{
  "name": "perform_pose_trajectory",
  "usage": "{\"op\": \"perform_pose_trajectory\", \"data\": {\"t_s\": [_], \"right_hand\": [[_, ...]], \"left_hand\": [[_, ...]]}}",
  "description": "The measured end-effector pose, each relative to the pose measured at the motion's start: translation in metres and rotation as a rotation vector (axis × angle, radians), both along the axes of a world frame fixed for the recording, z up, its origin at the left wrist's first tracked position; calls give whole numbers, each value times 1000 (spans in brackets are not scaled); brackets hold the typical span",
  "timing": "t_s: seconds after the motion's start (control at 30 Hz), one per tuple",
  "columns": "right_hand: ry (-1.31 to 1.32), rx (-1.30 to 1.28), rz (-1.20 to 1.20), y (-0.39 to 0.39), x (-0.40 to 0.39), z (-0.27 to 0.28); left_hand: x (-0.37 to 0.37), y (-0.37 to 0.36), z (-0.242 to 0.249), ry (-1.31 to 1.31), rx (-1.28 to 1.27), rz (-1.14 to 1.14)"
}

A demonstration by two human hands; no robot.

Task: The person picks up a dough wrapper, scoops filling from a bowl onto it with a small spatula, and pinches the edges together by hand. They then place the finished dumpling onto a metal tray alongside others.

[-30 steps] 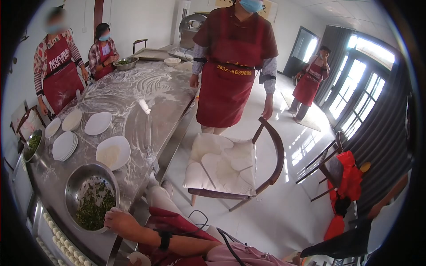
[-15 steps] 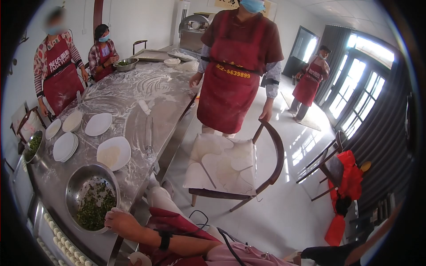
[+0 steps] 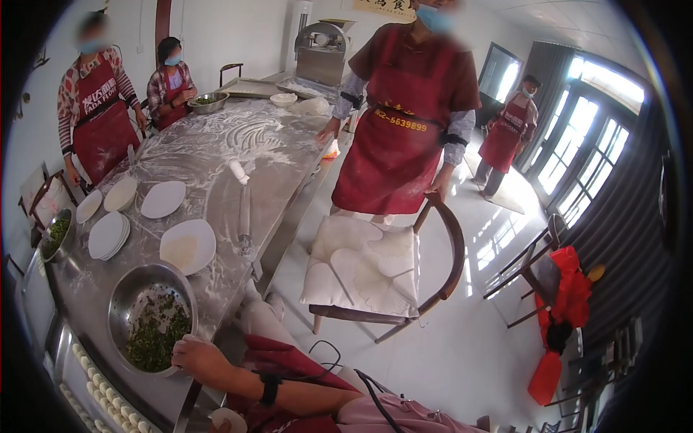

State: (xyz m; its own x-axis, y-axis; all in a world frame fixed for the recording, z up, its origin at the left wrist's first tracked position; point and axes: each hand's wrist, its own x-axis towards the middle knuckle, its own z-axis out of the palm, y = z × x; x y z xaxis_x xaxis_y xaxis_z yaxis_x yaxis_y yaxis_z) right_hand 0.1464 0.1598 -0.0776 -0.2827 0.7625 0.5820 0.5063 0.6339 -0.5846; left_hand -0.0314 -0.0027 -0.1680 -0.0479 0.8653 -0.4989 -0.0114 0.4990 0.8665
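Observation:
My right hand [image 3: 200,361] is at the near rim of a steel bowl [image 3: 118,310], its fingers curled together over the edge. What lies between the fingertips is hidden. Chopped green filling [image 3: 155,335] covers the bottom of the bowl. At the bottom edge of the head view, my left hand [image 3: 237,428] shows only in part, with a pale round dough wrapper [image 3: 228,416] in it.
White plates [image 3: 163,200] and a rolling pin [image 3: 245,216] lie on the floured steel table [image 3: 278,184]. Rows of dumplings [image 3: 108,397] fill a tray at lower left. A person [image 3: 404,108] stands holding a chair [image 3: 451,245]; several others are around the room.
The standing person has shifted right, still holding the chair. A dark-clothed arm at lower right has left the view. My right hand stays by the bowl rim.

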Motion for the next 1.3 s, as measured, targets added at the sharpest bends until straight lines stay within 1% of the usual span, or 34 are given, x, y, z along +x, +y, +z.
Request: {"op": "perform_pose_trajectory", "data": {"t_s": [0.03,0.13,0.23,0.33,0.43,0.53,0.63,0.67,0.73,0.77,0.8,0.83,0.87,0.93,1.03,1.13,1.3], "right_hand": [[2,8,0,0,-1,0],[0,21,2,1,-1,-2],[-10,21,-5,2,0,-2],[-8,12,-3,0,-1,-1],[3,-13,16,0,0,6],[18,-2,24,-3,2,13],[31,-5,37,-6,3,17],[28,-16,39,-6,3,18],[32,-22,53,-4,2,17],[39,-16,58,-2,1,13],[48,-10,53,-1,1,9],[28,2,45,1,-1,4],[9,13,33,3,-4,-3],[-15,25,11,7,-5,-8],[-11,41,11,7,-7,-8],[21,52,20,6,-4,-4],[65,-10,4,4,-5,-4]], "left_hand": [[3,0,5,-19,-36,58],[-4,-1,-4,-26,55,-59],[-7,-2,0,236,276,-264],[-6,-7,11,417,396,-328],[3,-11,22,410,376,-227],[8,-10,22,341,284,-127],[1,-9,11,448,193,-161],[0,-10,10,351,152,-89],[4,-6,26,159,76,44],[-3,-8,12,169,101,28],[-15,-10,-14,179,129,1],[-17,-4,-17,189,157,-34],[-18,1,-20,51,134,1],[-4,4,7,-224,70,80],[0,7,23,287,381,-210],[10,11,41,220,340,-152],[-18,16,21,207,341,-288]]}}
